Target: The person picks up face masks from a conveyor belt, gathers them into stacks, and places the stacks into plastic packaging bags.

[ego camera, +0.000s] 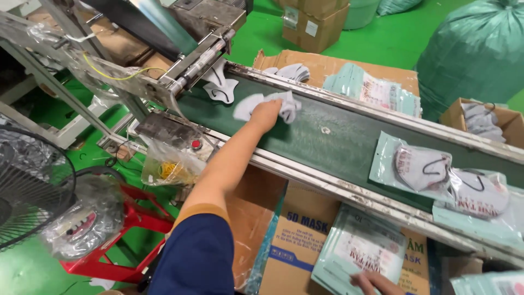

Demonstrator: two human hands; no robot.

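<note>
The left hand (266, 113) reached far out along the dark green conveyor belt (327, 143) and was closed over a small bunch of loose grey face masks (284, 105), its fingers curled into the fabric where the masks lay on the belt near the machine's outlet. Just beyond them another grey mask (222, 88) hung at the mouth of the metal machine (191, 60), half off the rollers. The right hand (376, 282) sat low at the bottom edge of the view, fingers spread flat and open on a stack of pale teal mask packets (360, 248) that rested on a printed cardboard box (297, 243) below the belt's metal side rail (349, 191). Further down the belt, well apart from the left hand, two filled clear packets (436, 175) with grey masks inside lay overlapping each other. Behind the belt, more teal packets (371, 90) were piled on flattened brown cardboard, and an open carton (483, 120) at the far right held loose grey masks. To the left stood a wire fan guard (27, 186), a red stool (131, 229) with a crumpled clear plastic bag (82, 221) on it, and a red push button (196, 144) on the machine's panel. A large green sack (475, 49) stood on the green floor behind.
</note>
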